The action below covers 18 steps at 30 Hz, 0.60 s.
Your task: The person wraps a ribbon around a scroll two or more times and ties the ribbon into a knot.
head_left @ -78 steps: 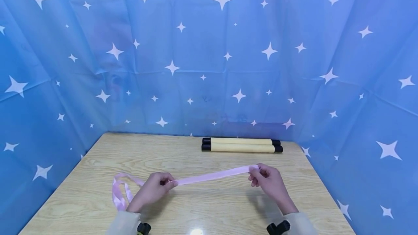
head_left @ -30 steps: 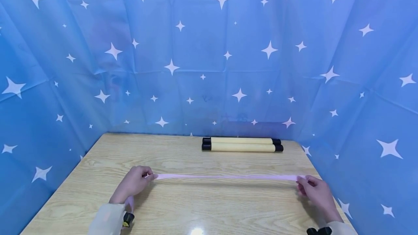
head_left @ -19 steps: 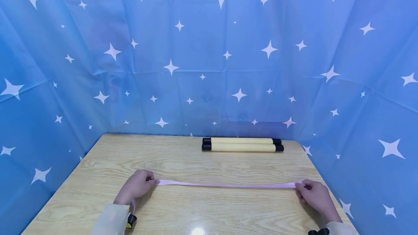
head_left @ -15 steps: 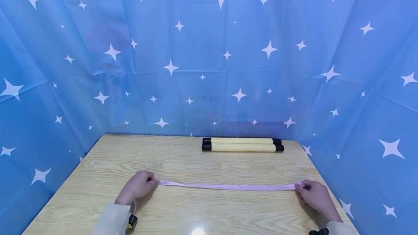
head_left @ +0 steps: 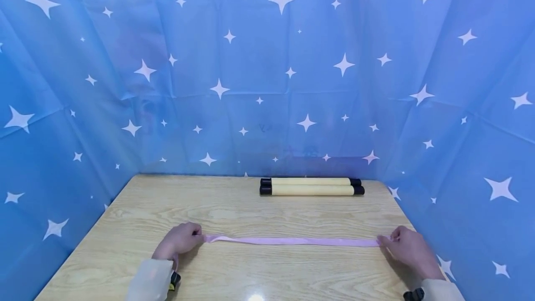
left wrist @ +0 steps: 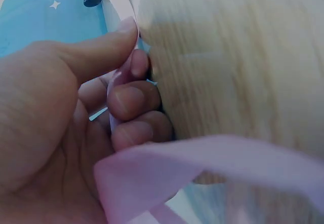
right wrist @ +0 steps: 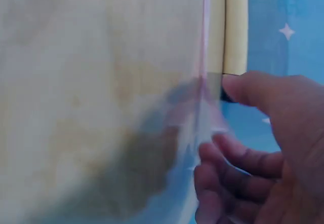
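Table (head_left: 234, 206): before me. Curtain (head_left: 267, 73): behind table, also along left and right sides. Two tubes (head_left: 311, 190): on table, by back edge, right of centre, one behind other. Ribbon (head_left: 292, 241): crosswise over table, nearer me than tubes, spanning between my left hand (head_left: 179, 239) and right hand (head_left: 409, 249); tail beside left wrist. Right hand: near table's right edge.

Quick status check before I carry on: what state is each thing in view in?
Pink ribbon: drawn out nearly straight, twisted toward the left.
Left hand: pinching the ribbon, fingers curled.
Right hand: beside the ribbon, thumb apart from loosely curled fingers.
Two cream rods: lying side by side.
Blue curtain: hanging, creased.
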### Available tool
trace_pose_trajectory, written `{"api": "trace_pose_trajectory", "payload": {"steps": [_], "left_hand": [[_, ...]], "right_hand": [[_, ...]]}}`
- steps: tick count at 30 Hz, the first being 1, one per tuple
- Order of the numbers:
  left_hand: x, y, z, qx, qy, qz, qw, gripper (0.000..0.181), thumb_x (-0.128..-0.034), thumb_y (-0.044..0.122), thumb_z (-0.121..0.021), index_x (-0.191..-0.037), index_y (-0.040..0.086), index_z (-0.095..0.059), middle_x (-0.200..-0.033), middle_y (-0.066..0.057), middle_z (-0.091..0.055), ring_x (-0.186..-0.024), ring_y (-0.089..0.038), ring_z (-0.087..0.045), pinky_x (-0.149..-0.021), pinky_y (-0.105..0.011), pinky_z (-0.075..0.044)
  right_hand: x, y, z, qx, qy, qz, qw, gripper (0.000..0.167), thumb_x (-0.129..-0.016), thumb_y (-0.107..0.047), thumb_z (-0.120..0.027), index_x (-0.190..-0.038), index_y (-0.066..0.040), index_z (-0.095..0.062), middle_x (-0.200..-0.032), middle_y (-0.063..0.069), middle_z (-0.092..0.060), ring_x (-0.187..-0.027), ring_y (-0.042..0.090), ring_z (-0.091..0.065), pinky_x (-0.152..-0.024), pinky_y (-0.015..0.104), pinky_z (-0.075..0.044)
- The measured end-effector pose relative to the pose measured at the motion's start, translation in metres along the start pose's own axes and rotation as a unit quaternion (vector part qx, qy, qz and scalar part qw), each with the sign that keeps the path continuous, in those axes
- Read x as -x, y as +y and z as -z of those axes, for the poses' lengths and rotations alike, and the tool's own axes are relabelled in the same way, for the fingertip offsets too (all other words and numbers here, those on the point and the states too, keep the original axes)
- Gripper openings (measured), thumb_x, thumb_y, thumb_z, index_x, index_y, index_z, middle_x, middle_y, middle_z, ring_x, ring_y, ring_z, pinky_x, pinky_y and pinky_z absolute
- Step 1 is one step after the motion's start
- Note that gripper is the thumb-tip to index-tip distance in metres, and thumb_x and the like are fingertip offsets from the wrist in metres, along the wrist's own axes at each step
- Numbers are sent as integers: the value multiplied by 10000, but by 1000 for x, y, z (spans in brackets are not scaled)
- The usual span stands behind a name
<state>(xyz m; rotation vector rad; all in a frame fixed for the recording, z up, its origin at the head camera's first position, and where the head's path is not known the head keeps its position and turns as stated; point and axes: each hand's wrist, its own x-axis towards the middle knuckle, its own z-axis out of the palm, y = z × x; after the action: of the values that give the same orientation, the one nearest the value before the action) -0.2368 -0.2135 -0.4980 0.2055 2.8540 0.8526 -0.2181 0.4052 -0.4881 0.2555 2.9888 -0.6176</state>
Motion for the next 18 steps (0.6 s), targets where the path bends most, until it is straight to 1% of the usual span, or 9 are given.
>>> {"api": "trace_pose_trajectory", "payload": {"steps": [2, 3, 4, 6, 8, 11, 15, 18], "left_hand": [[1, -1, -2, 50, 46, 30, 10000, 346, -970, 227, -696, -695, 135, -507, -609, 22, -432, -558, -158, -407, -561, -299, -337], [1, -1, -3, 55, 81, 36, 9999, 346, -968, 225, -696, -693, 138, -504, -608, 25, -429, -562, -157, -408, -563, -299, -334], [1, -2, -4, 61, 116, 50, 9999, 347, -966, 222, -697, -690, 140, -503, -605, 27, -426, -563, -157, -410, -563, -299, -334], [1, -2, -6, 75, 169, 93, 9998, 352, -963, 218, -696, -681, 148, -499, -599, 34, -421, -561, -154, -408, -561, -295, -332], [1, -1, -7, 85, 221, 112, 9997, 356, -960, 223, -700, -676, 157, -496, -597, 43, -417, -558, -147, -405, -554, -288, -329], [1, 0, -7, 136, 239, 177, 9995, 375, -961, 230, -702, -665, 158, -483, -585, 48, -402, -540, -141, -388, -539, -279, -322], [1, 2, -6, 206, 224, 279, 9991, 385, -961, 228, -708, -662, 147, -481, -579, 40, -397, -533, -147, -377, -535, -285, -319], [1, 3, -5, 267, 206, 348, 9988, 384, -959, 217, -713, -661, 137, -484, -580, 28, -402, -536, -157, -375, -542, -297, -322]], "right_hand": [[-4, -5, 5, 66, 200, 318, 9993, 758, -926, -638, -638, -1171, 78, -604, -1063, 259, -679, -929, 382, -654, -765, 484, -542], [-6, -9, 7, 83, 303, 503, 9982, 795, -929, -625, -644, -1249, 99, -569, -1157, 308, -654, -1007, 437, -644, -814, 539, -541], [-7, -13, 7, 82, 387, 684, 9969, 832, -930, -618, -650, -1312, 112, -535, -1239, 345, -617, -1088, 486, -616, -867, 587, -525], [-9, -22, 7, 49, 525, 1085, 9927, 855, -928, -594, -672, -1380, 110, -494, -1338, 383, -547, -1189, 554, -543, -929, 654, -483], [-12, -32, 5, 1, 610, 1392, 9884, 852, -921, -575, -694, -1408, 90, -481, -1386, 392, -505, -1235, 581, -494, -954, 685, -454], [-16, -47, 3, -119, 615, 1691, 9836, 867, -908, -586, -706, -1447, 47, -462, -1449, 378, -453, -1293, 591, -440, -985, 712, -426], [-26, -69, 3, -184, 534, 1955, 9791, 916, -889, -622, -708, -1504, -9, -417, -1531, 330, -400, -1369, 569, -386, -1026, 729, -398], [-37, -86, 5, -126, 532, 2134, 9754, 934, -879, -608, -728, -1526, -21, -398, -1563, 305, -381, -1404, 555, -363, -1050, 728, -385]]}}
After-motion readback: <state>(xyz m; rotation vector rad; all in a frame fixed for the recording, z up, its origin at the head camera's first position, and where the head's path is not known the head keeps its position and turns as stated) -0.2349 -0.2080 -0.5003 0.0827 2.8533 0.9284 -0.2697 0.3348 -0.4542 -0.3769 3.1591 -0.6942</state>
